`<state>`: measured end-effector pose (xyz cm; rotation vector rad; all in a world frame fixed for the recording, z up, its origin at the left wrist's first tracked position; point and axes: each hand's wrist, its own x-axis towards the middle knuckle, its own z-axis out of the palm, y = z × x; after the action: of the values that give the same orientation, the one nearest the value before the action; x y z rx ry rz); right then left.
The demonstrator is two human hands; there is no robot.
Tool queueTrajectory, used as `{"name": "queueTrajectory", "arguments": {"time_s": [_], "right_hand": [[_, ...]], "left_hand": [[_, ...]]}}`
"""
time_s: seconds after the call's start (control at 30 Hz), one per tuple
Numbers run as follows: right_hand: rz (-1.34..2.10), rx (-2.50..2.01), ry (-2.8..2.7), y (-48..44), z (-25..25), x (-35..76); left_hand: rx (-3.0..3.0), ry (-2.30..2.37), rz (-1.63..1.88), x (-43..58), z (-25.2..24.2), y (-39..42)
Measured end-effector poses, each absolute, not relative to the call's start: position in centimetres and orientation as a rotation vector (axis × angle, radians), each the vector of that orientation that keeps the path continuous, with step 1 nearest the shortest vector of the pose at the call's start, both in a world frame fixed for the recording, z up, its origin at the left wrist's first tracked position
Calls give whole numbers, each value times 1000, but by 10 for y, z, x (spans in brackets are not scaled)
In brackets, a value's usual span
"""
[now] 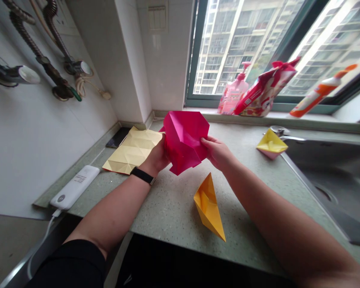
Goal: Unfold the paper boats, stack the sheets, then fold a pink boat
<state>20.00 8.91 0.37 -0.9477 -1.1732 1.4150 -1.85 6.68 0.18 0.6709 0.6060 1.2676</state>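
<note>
Nearest us, our black sleeve (66, 266) runs along the bottom edge, and both bare forearms reach out over the bench (168, 212). At far left, braided hoses (27, 32) hang on the tiled wall. Below them, a white power bank (75, 187) lies on the bench, its cable dropping over the near edge. Beyond it are a dark phone (117, 137) and a yellow sheet (132, 151), which lies flat and unfolded, marked with a grid of creases.

Our left hand (156, 158), with a black watch band (142, 176) at the wrist, and our right hand (217, 153) hold the pink paper (184, 140) up above the bench between them. It is creased and bulging, only partly shaped. The right fingers (208, 143) are clamped on its edge; the left fingers are mostly hidden behind it, but they seem to pinch it too.

Below it, an orange paper boat (208, 208) sits on the bench, fully folded. On the far sill stand a pink pump bottle (232, 94) and a red-and-pink bag (265, 90). Under them, a second finished boat, yellow and pink (271, 145), rests by the sink (333, 188), and an orange bottle (318, 94) lies tilted on the sill.
</note>
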Motion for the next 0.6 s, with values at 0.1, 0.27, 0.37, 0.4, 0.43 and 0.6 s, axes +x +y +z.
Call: {"name": "queueTrajectory", "arguments": {"time_s": [0.1, 0.27, 0.37, 0.4, 0.43, 0.6], "right_hand": [[1273, -961, -1201, 89, 4, 198], [1096, -979, -1239, 87, 7, 197], [1046, -959, -1228, 87, 9, 200], [1042, -952, -1220, 88, 9, 201], [1044, -945, -1212, 88, 10, 202], [1112, -910, -1184, 88, 8, 199]], "left_hand": [[706, 696, 1250, -21, 0, 67], [856, 792, 1230, -19, -2, 59], [896, 844, 1214, -15, -6, 58], [900, 860, 1202, -14, -8, 59], [897, 879, 1199, -13, -10, 61], [798, 873, 1257, -13, -16, 66]]}}
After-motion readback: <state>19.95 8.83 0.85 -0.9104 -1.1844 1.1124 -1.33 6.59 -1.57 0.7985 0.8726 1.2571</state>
